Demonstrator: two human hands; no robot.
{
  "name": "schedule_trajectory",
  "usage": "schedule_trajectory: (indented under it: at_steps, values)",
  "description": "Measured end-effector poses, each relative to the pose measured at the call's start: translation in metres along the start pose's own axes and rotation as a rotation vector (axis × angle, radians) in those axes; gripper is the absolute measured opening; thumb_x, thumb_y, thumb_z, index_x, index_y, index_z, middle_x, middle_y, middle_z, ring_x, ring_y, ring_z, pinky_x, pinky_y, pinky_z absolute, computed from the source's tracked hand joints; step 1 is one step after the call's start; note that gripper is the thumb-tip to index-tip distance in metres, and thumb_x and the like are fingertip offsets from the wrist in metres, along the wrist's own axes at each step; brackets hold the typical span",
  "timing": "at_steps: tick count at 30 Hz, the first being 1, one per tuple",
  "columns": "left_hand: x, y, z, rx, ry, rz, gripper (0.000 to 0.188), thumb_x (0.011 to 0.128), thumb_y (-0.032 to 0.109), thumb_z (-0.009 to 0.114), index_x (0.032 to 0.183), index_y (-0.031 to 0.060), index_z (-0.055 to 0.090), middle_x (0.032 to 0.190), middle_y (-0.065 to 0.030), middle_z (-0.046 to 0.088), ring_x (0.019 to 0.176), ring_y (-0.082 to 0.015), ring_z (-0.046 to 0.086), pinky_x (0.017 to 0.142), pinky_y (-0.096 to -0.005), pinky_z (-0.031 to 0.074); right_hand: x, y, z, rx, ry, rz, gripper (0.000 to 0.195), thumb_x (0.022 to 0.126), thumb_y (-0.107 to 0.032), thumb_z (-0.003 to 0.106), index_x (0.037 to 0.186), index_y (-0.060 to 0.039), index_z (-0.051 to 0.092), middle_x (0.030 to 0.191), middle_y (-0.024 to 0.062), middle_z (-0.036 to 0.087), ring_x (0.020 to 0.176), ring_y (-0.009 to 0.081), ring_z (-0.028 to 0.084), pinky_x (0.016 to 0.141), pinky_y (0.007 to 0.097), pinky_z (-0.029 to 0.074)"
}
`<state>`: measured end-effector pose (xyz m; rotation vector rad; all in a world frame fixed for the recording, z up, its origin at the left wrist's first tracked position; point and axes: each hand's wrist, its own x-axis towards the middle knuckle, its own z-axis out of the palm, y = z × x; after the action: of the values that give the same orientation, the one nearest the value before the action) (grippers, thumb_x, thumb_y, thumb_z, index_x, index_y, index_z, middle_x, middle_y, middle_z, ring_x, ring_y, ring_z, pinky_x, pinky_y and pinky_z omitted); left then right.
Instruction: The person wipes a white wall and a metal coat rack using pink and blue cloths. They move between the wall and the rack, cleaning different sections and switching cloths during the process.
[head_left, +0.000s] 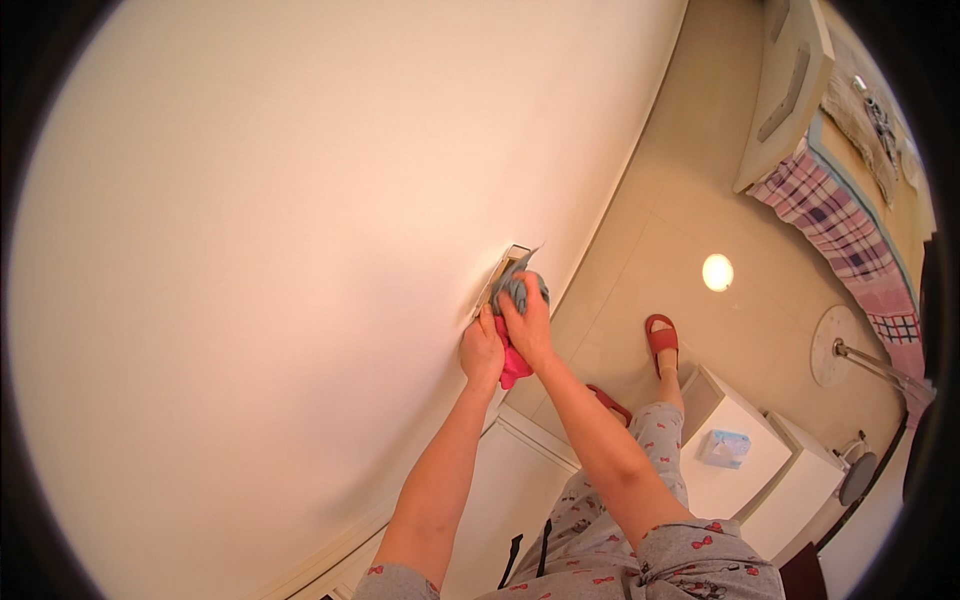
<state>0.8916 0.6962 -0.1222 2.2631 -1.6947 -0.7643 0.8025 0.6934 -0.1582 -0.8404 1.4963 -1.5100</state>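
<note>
A thin, framed rectangular object (516, 251), seen nearly edge-on, is against or close to the white wall; I cannot tell whether it is fixed there. My right hand (528, 321) presses a bunched grey cloth (504, 294) over its face, and one corner of the cloth sticks up. Just below, my left hand (481, 352) has its thumb up at the object's lower end, its fingers mostly hidden. A bright pink cloth (514, 366) hangs between my two hands, apparently tucked in the left one.
The white wall (247, 225) fills the left side. On the tiled floor (637, 255), a white cabinet (739, 427) bearing a tissue pack (726, 448) stands right of my legs. A bed with plaid bedding (832, 217) and a round stand base (829, 345) lie farther right.
</note>
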Motion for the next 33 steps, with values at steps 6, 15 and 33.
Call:
schedule_trajectory:
  at_steps: [6,15,33]
  values:
    - [0.000,-0.005,0.002,0.042,0.011,0.036,0.061,0.101,0.048,0.030,0.096,0.0009,0.069,0.091,-0.0261,0.067,0.088,-0.0464,0.062,0.079,-0.0530,0.047,0.034,0.023,-0.002,0.120,0.136,0.239,0.032,0.096,-0.027,0.054,0.118,-0.0059,0.044,0.103,0.0241,0.062,0.096,0.0379,0.062,0.084,0.0422,0.047]
    - [0.001,-0.009,0.003,-0.016,0.022,0.042,0.062,0.101,0.049,0.031,0.096,-0.0010,0.067,0.091,-0.0269,0.066,0.089,-0.0467,0.061,0.078,-0.0532,0.047,-0.016,0.032,0.007,0.182,-0.114,0.311,0.035,0.093,-0.026,0.055,0.119,-0.0062,0.043,0.104,0.0257,0.061,0.097,0.0430,0.060,0.085,0.0441,0.046]
    - [0.002,-0.012,0.008,-0.005,0.100,0.136,0.064,0.102,0.047,0.033,0.085,-0.0061,0.064,0.079,-0.0282,0.064,0.079,-0.0442,0.063,0.071,-0.0501,0.046,-0.002,0.056,0.009,0.274,-0.038,0.420,0.029,0.097,-0.024,0.048,0.117,-0.0024,0.045,0.103,0.0131,0.056,0.094,0.0209,0.052,0.086,0.0344,0.044]
